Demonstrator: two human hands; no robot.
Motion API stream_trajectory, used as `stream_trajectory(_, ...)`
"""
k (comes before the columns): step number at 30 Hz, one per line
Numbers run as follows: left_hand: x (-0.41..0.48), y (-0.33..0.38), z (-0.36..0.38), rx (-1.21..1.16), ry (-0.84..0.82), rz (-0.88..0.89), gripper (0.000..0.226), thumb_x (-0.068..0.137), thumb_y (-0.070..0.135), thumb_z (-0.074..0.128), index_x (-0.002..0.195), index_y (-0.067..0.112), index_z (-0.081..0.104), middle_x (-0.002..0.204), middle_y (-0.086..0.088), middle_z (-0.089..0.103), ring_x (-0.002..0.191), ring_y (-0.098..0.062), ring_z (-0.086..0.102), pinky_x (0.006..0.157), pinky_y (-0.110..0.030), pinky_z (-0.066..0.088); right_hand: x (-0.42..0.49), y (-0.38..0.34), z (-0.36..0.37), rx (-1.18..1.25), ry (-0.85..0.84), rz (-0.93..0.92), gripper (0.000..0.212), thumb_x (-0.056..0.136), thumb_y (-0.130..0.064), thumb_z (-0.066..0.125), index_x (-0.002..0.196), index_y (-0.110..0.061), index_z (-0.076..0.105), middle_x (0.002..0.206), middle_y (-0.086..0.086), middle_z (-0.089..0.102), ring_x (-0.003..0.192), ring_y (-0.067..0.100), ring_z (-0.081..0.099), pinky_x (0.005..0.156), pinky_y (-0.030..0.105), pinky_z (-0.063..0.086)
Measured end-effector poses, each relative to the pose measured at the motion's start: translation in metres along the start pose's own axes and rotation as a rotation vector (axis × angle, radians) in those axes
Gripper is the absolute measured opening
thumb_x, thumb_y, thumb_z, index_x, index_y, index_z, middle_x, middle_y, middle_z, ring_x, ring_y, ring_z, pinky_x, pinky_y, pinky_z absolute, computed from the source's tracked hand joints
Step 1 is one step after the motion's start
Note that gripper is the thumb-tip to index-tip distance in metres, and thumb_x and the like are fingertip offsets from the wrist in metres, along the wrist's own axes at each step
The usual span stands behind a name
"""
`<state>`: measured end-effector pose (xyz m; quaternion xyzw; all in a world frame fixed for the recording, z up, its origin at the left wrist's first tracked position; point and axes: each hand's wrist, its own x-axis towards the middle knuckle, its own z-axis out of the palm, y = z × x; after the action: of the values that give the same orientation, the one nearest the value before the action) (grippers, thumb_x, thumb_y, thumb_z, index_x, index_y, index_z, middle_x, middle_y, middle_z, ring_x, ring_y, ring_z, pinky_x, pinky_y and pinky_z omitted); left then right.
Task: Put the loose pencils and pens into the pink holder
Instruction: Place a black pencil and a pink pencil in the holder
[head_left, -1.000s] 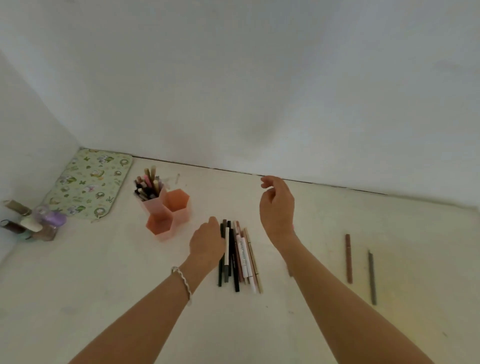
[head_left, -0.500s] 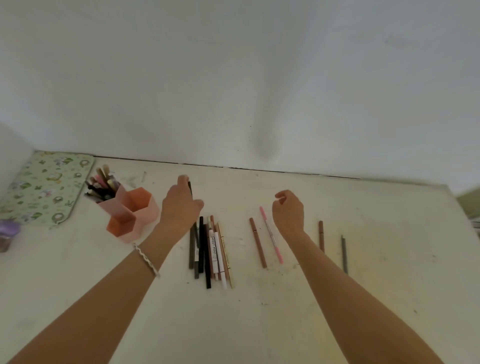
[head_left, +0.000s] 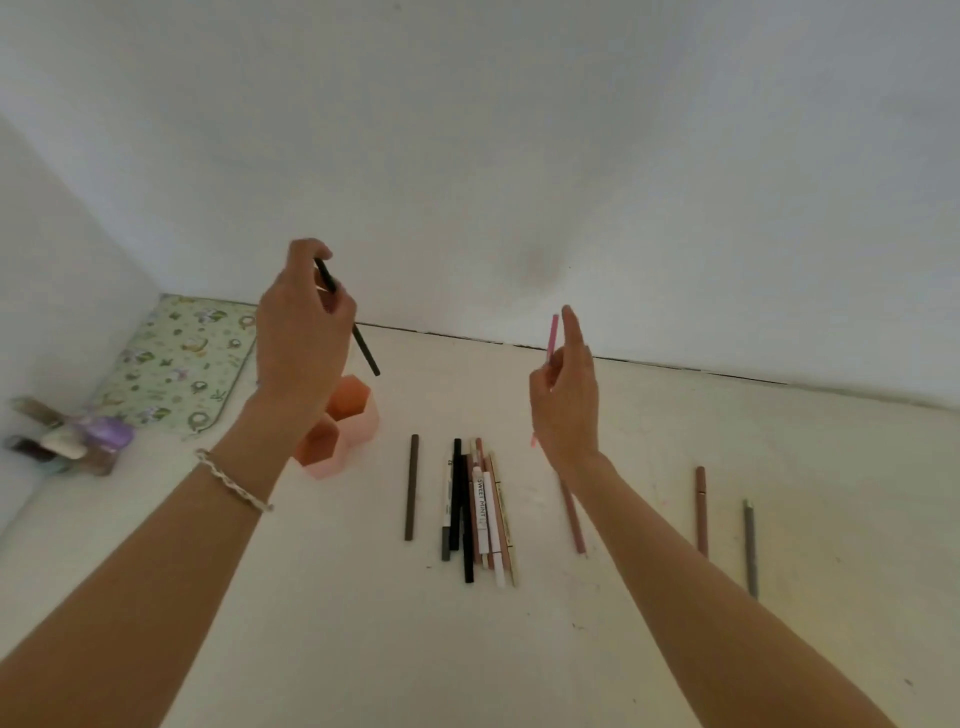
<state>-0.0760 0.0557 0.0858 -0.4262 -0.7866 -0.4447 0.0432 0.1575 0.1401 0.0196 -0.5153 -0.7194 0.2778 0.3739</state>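
Pink holder (head_left: 366, 423): just below the left fingers, partly hidden by the wrist; two visible cells look empty
Left hand (head_left: 304, 338): fingers pinch a black pencil (head_left: 365, 347), its tip slanting down toward the holder
Right hand (head_left: 566, 400): fingers pinch a pink pen (head_left: 552, 335), held upright
Progress: early, as I judge; nothing visibly stowed
Remaining: bundle (head_left: 478, 509) below and between the fingers, brown pencil (head_left: 412, 486) beside it, rose pencil (head_left: 575, 525), maroon pen (head_left: 701, 512), grey pencil (head_left: 749, 548) by the right forearm
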Motion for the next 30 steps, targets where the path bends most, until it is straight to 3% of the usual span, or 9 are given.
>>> stream_trajectory(3, -0.004, -0.021, -0.006, 0.25, -0.132, 0.073, 0.017, 0.095, 0.015, 0.056, 0.11, 0.015, 0.049, 0.082, -0.005, 0.067, 0.069, -0.024, 0.061, 0.065, -0.036, 0.05, 0.005, -0.037, 0.025, 0.124, 0.075, -0.108, 0.066, 0.095, 0.002, 0.045, 0.153, -0.025, 0.025, 0.093, -0.003, 0.044, 0.074, -0.002, 0.045, 0.07, 0.009, 0.042)
stream_trajectory(6, -0.009, -0.031, -0.006, 0.522, -0.31, 0.114, 0.013, 0.096, 0.022, 0.055, 0.106, 0.015, 0.059, 0.089, -0.005, 0.069, 0.085, -0.026, 0.061, 0.085, -0.038, 0.045, 0.001, -0.064, 0.048, 0.241, 0.021, -0.143, 0.065, 0.095, 0.0, 0.046, 0.149, -0.028, 0.027, 0.091, -0.001, 0.048, 0.077, 0.005, 0.051, 0.074, 0.016, 0.048)
stream_trajectory(9, -0.005, -0.033, -0.016, 0.47, -0.284, 0.1, 0.015, 0.095, 0.021, 0.056, 0.107, 0.014, 0.063, 0.091, -0.006, 0.07, 0.094, -0.026, 0.061, 0.093, -0.039, 0.04, -0.004, -0.079, 0.064, 0.308, -0.002, -0.184, 0.063, 0.094, -0.001, 0.048, 0.147, -0.029, 0.026, 0.089, 0.003, 0.05, 0.078, 0.013, 0.054, 0.077, 0.018, 0.051)
stream_trajectory(14, 0.005, -0.027, -0.04, 0.304, -0.095, 0.12, 0.026, 0.095, 0.018, 0.059, 0.12, 0.012, 0.063, 0.093, -0.006, 0.072, 0.1, -0.027, 0.06, 0.093, -0.041, 0.04, -0.004, -0.087, 0.079, 0.351, 0.054, -0.179, 0.061, 0.094, -0.001, 0.049, 0.148, -0.021, 0.028, 0.088, -0.003, 0.051, 0.079, 0.003, 0.052, 0.079, 0.01, 0.045)
stream_trajectory(18, 0.0, -0.031, -0.035, 0.316, -0.176, 0.124, 0.03, 0.096, 0.021, 0.058, 0.125, 0.015, 0.061, 0.097, -0.004, 0.072, 0.103, -0.026, 0.06, 0.096, -0.04, 0.039, -0.006, -0.089, 0.084, 0.362, 0.057, -0.157, 0.059, 0.095, 0.001, 0.049, 0.147, -0.019, 0.03, 0.087, -0.006, 0.051, 0.08, 0.001, 0.052, 0.079, 0.008, 0.045)
stream_trajectory(22, -0.012, -0.047, -0.02, 0.577, -0.393, 0.179, 0.035, 0.096, 0.028, 0.055, 0.13, 0.022, 0.06, 0.122, 0.0, 0.065, 0.126, -0.021, 0.046, 0.105, -0.036, 0.025, -0.012, -0.089, 0.086, 0.363, 0.04, -0.131, 0.058, 0.095, 0.001, 0.049, 0.147, -0.019, 0.031, 0.088, -0.003, 0.053, 0.08, 0.0, 0.054, 0.078, 0.007, 0.044)
stream_trajectory(25, -0.013, -0.051, -0.025, 0.516, -0.287, 0.201, 0.041, 0.092, 0.025, 0.062, 0.132, 0.016, 0.059, 0.129, -0.005, 0.061, 0.129, -0.027, 0.045, 0.106, -0.043, 0.031, -0.012, -0.093, 0.088, 0.378, 0.042, -0.123, 0.059, 0.094, 0.0, 0.051, 0.145, -0.022, 0.03, 0.088, -0.001, 0.055, 0.079, 0.002, 0.056, 0.077, 0.008, 0.045)
stream_trajectory(28, -0.014, -0.046, -0.036, 0.361, -0.087, 0.243, 0.036, 0.087, 0.009, 0.063, 0.123, 0.01, 0.063, 0.111, -0.009, 0.067, 0.114, -0.032, 0.055, 0.095, -0.046, 0.043, -0.014, -0.1, 0.098, 0.393, 0.031, -0.122, 0.058, 0.094, -0.003, 0.052, 0.142, -0.026, 0.03, 0.087, -0.001, 0.058, 0.08, 0.005, 0.059, 0.077, 0.01, 0.047)
stream_trajectory(30, -0.021, -0.036, -0.041, 0.28, -0.053, 0.27, 0.034, 0.082, 0.0, 0.061, 0.115, 0.007, 0.065, 0.101, -0.008, 0.068, 0.104, -0.03, 0.058, 0.088, -0.044, 0.048, -0.019, -0.102, 0.108, 0.363, -0.036, -0.121, 0.055, 0.095, -0.007, 0.052, 0.139, -0.032, 0.03, 0.086, -0.007, 0.058, 0.079, 0.007, 0.06, 0.075, 0.01, 0.048)
